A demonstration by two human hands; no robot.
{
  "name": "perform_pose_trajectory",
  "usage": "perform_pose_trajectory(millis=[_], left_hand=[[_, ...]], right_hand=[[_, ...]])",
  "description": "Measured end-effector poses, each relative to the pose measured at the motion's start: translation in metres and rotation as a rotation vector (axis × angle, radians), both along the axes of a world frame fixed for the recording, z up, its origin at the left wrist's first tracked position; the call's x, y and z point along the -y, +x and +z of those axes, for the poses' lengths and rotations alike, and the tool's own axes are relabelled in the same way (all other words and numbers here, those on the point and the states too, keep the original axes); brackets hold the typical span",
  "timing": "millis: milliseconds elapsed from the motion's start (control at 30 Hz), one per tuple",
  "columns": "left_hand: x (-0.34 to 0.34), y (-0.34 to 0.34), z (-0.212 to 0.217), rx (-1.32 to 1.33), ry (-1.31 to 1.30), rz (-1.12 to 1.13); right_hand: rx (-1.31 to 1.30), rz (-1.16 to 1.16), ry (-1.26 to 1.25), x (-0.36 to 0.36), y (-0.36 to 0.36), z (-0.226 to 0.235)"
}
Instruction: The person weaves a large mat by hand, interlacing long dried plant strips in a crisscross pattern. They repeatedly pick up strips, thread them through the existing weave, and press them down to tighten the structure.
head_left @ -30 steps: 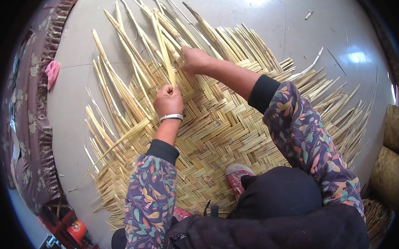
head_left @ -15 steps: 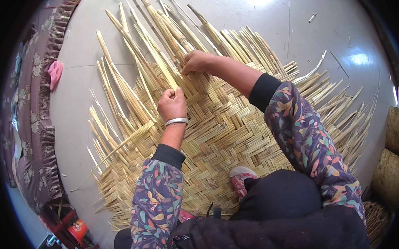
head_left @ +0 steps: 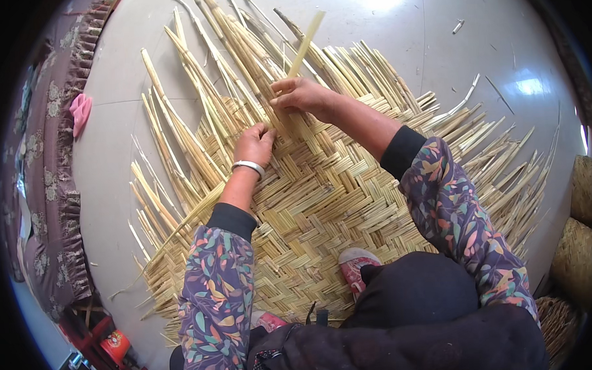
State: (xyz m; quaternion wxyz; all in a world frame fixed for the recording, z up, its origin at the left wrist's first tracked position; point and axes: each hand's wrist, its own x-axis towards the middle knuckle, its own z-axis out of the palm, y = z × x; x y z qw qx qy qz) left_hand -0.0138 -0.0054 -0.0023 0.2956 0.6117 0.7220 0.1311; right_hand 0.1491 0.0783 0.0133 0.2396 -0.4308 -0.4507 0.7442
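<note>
A partly woven mat [head_left: 323,210] of flattened straw-coloured reed strips lies on the floor under me, in a diagonal over-and-under pattern. Loose reed ends [head_left: 232,30] fan out from its far edge. My right hand [head_left: 304,96] is closed at that edge, with a flat pale reed strip [head_left: 308,41] sticking up past its fingers. Just left of it, my left hand [head_left: 255,147], with a silver bangle on the wrist, pinches down among the reeds at the weave's edge. What lies between its fingertips is mostly hidden.
Grey tiled floor surrounds the mat, with a few reed scraps [head_left: 459,26] at the far right. A ruffled, patterned cloth [head_left: 50,161] hangs along the left, beside a pink cloth [head_left: 81,114]. Rolled woven bundles [head_left: 577,257] stand at right. My shoe [head_left: 356,271] rests on the mat.
The pale reed strip that slanted far-left from my left hand now stands up at my right hand. My left hand has shifted slightly up and turned toward the right one.
</note>
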Motion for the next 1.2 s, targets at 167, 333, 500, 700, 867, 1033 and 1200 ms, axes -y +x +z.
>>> perform_pose_trajectory(millis=[167,333,500,700,867,1033,1200], left_hand=[[-0.004,-0.013,-0.01,0.243,-0.182,0.095],[0.003,0.003,0.003,0.431,-0.151,0.198],[0.044,0.005,0.004,-0.12,0.424,0.002],[0.071,0.006,0.0,-0.477,0.466,-0.186],[0.067,-0.001,-0.006,-0.58,0.467,-0.375],[0.042,0.001,0.033,-0.547,0.145,-0.484],[0.01,0.048,0.035,-0.116,0.242,-0.33]], right_hand=[[0.138,-0.251,0.103,0.023,0.009,0.0],[0.465,-0.313,0.6,0.067,0.022,-0.01],[0.589,-0.348,0.675,0.08,0.031,-0.018],[0.569,-0.331,0.553,0.075,0.027,-0.017],[0.562,-0.319,0.638,0.077,0.031,-0.02],[0.132,-0.423,0.15,0.065,0.051,-0.012],[-0.184,-0.546,0.034,0.055,0.085,-0.006]])
